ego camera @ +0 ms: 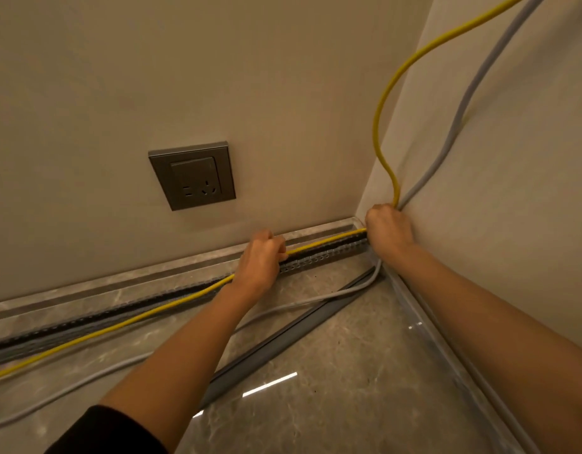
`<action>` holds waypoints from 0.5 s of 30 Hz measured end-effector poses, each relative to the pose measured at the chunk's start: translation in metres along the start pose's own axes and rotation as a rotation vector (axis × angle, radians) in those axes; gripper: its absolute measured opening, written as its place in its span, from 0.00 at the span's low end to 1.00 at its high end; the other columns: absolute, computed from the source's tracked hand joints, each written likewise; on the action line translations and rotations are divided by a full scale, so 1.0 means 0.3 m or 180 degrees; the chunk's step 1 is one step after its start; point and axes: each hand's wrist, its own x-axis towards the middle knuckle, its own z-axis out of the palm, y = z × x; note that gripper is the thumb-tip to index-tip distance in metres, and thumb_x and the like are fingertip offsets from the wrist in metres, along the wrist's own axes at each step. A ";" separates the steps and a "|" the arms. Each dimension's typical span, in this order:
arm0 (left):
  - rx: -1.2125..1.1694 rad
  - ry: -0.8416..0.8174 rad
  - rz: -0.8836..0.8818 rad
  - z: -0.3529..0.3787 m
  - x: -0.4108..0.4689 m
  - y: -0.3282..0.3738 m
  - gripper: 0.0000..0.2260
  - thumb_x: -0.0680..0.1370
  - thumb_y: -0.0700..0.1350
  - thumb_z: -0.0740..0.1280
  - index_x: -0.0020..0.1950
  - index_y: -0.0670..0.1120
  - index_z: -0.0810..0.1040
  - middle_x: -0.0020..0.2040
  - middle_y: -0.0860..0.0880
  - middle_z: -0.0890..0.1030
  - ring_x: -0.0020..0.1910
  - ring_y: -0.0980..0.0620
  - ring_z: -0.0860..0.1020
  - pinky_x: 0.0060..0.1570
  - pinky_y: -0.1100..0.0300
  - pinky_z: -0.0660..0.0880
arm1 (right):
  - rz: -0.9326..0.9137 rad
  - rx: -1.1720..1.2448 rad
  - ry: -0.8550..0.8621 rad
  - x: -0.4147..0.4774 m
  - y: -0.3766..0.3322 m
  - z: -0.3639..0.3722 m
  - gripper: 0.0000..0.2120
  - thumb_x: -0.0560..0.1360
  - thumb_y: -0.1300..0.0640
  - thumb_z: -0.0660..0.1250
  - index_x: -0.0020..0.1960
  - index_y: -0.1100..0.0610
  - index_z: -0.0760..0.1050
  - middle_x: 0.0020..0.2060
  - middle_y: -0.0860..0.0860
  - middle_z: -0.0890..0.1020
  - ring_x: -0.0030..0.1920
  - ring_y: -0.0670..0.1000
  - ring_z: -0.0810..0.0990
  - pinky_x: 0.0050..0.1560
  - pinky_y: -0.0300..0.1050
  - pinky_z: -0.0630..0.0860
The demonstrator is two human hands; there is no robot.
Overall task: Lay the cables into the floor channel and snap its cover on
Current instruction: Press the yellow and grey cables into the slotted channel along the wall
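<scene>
A slotted grey floor channel (319, 257) runs along the foot of the back wall into the corner. A yellow cable (325, 243) comes down the right wall, bends at the corner and stretches over the channel to the left. My right hand (389, 229) grips it at the corner, and my left hand (261, 258) grips it further left above the channel. A grey cable (315, 301) also drops down the right wall and lies loose across the floor. The long grey cover (283, 339) lies diagonally on the tiles, apart from the channel.
A grey wall socket (193, 175) sits on the back wall above the channel. Glossy marble floor tiles (348, 388) and a marble skirting strip (152, 270) meet the walls. The right wall (512, 191) closes the corner.
</scene>
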 end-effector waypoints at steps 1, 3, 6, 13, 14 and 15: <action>-0.0079 -0.0031 -0.0026 0.008 -0.001 -0.004 0.05 0.78 0.34 0.62 0.45 0.38 0.76 0.48 0.40 0.73 0.53 0.41 0.75 0.42 0.65 0.62 | -0.0022 -0.0069 -0.0038 0.002 -0.005 0.001 0.13 0.79 0.68 0.56 0.60 0.65 0.75 0.59 0.61 0.78 0.60 0.60 0.78 0.56 0.50 0.76; -0.0166 -0.0050 -0.0012 0.022 -0.003 -0.017 0.06 0.78 0.33 0.62 0.43 0.40 0.75 0.45 0.43 0.71 0.51 0.43 0.76 0.39 0.69 0.58 | -0.0042 -0.0115 -0.0134 0.011 -0.014 0.000 0.14 0.79 0.69 0.57 0.61 0.64 0.75 0.59 0.60 0.78 0.60 0.59 0.78 0.56 0.50 0.77; -0.0089 0.0078 0.0154 0.020 -0.005 -0.022 0.04 0.77 0.32 0.64 0.47 0.36 0.78 0.49 0.39 0.76 0.50 0.42 0.76 0.42 0.63 0.63 | 0.0005 -0.0006 -0.0184 0.027 -0.019 -0.015 0.14 0.79 0.69 0.57 0.61 0.65 0.74 0.60 0.61 0.78 0.61 0.61 0.78 0.56 0.51 0.76; -0.0016 -0.0034 0.0450 0.028 -0.009 -0.039 0.02 0.76 0.34 0.65 0.45 0.35 0.77 0.49 0.38 0.77 0.47 0.41 0.74 0.44 0.54 0.68 | -0.0105 -0.0020 -0.0281 0.023 0.002 -0.025 0.14 0.78 0.70 0.57 0.62 0.67 0.73 0.60 0.63 0.76 0.61 0.63 0.77 0.58 0.53 0.75; 0.0014 -0.0072 0.0458 0.027 -0.007 -0.037 0.02 0.76 0.33 0.65 0.44 0.35 0.77 0.48 0.38 0.77 0.46 0.42 0.74 0.43 0.56 0.67 | -0.0112 -0.0021 -0.0311 0.027 -0.003 -0.027 0.15 0.78 0.69 0.57 0.63 0.66 0.73 0.61 0.63 0.76 0.62 0.63 0.76 0.59 0.53 0.75; 0.0023 -0.0112 0.0441 0.024 -0.005 -0.034 0.03 0.76 0.32 0.64 0.43 0.35 0.77 0.47 0.38 0.77 0.45 0.43 0.73 0.43 0.58 0.65 | -0.0121 -0.0028 -0.0338 0.031 -0.009 -0.028 0.15 0.78 0.69 0.57 0.63 0.66 0.73 0.62 0.62 0.76 0.63 0.63 0.76 0.59 0.53 0.75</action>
